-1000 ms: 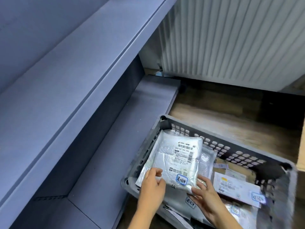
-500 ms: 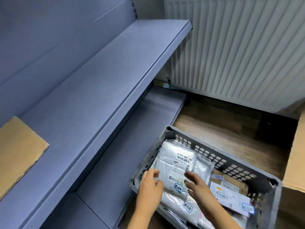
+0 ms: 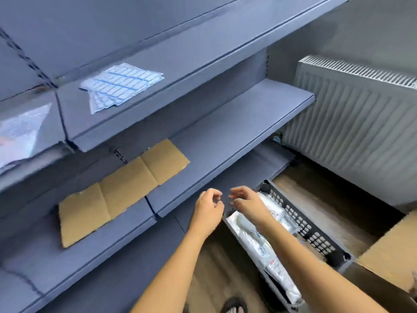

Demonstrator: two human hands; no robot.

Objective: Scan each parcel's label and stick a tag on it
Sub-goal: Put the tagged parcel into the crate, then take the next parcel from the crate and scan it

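Judging the parcels (image 3: 246,233) lying along the basket's (image 3: 304,224) left wall: soft, light, slippery film, best pinched at an edge. Left hand (image 3: 208,208) and right hand (image 3: 248,202) loosely curled, empty, above its corner.

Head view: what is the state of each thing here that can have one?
left hand, loosely curled, holding nothing
right hand, fingers relaxed, holding nothing
basket, on floor, holding parcels
parcels, stacked inside, one tagged
tag sheets, fanned out on the upper shelf
cardboard, flattened on the middle shelf
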